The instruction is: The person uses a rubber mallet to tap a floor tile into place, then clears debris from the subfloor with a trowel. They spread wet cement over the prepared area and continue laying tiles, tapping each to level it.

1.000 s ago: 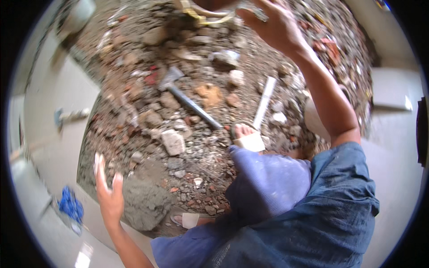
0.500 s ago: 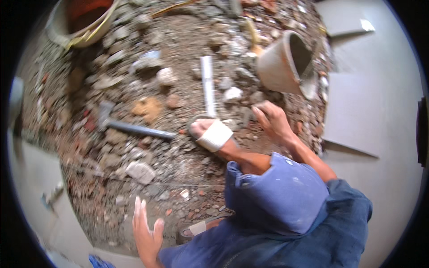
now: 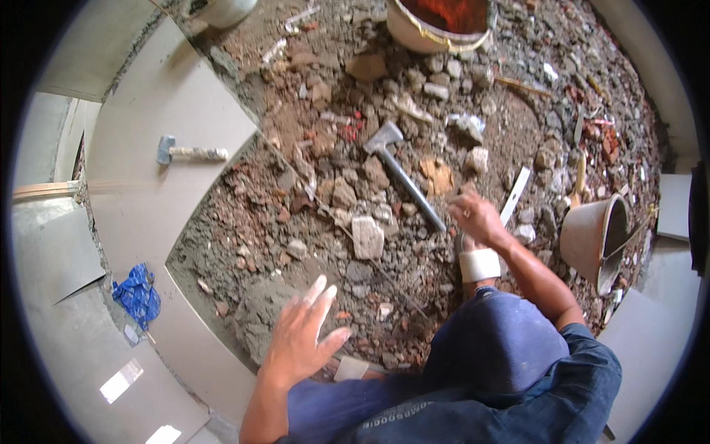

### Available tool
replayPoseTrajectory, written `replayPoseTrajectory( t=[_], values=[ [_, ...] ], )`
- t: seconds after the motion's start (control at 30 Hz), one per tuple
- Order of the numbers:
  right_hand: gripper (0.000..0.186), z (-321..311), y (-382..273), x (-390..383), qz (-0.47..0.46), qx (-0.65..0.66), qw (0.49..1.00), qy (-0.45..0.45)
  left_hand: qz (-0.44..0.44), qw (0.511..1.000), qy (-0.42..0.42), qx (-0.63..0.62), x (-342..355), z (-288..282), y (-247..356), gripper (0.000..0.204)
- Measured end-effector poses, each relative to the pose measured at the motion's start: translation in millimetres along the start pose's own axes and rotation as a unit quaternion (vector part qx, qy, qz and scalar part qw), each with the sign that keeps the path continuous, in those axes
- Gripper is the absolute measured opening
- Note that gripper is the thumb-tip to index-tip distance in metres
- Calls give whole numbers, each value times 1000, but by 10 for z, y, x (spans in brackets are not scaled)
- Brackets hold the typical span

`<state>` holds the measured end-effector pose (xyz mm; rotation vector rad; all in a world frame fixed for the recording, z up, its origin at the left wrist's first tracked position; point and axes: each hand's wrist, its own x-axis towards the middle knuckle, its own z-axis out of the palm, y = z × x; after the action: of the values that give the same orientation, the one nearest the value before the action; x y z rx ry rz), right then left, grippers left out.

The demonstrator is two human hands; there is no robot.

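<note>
My left hand (image 3: 302, 337) is open over grey mortar and rubble at the lower middle, its fingers stretched and thumb apart. No object is in it. Whitish dust coats its fingertips. My right hand (image 3: 479, 220) hovers above my foot, just right of a hammer's handle end. Its fingers are loosely bent and slightly apart, with nothing visible in them. The hammer (image 3: 410, 185) lies slanted on the rubble, its metal head far left and its dark grey handle toward me. A pale straight strip (image 3: 515, 194) lies just beyond my right hand.
A large pale bucket (image 3: 436, 38) with a reddish inside stands at the far side. To the right, a grey bucket (image 3: 584, 237) lies tilted. A mallet (image 3: 191, 153) and crumpled blue plastic (image 3: 137, 294) rest on the pale tiles (image 3: 111, 214) at left. A string (image 3: 399, 287) crosses the rubble (image 3: 296, 248).
My view has swung left, bringing more of the tiled floor and the mallet into sight. My right hand has moved closer to the hammer's handle end. My left hand stays open, farther forward.
</note>
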<state>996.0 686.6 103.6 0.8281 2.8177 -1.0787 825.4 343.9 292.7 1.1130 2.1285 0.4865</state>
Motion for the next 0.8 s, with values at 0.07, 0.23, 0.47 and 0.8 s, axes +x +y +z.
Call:
replayPoseTrajectory(
  t=[0.07, 0.23, 0.47, 0.8],
  values=[
    [21, 89, -35, 26, 0, -42, 999, -13, -16, 1000, -9, 19, -39, -31, -19, 62],
    [21, 111, -79, -141, -8, -11, 999, -46, 17, 999, 46, 16, -52, -17, -50, 64],
    [18, 18, 65, -173, 7, -33, 998, -47, 18, 998, 42, 38, 42, 52, -86, 64],
    [26, -221, 307, -914, 131, 27, 990, 45, 34, 995, -87, -35, 183, 79, 147, 67]
  ],
)
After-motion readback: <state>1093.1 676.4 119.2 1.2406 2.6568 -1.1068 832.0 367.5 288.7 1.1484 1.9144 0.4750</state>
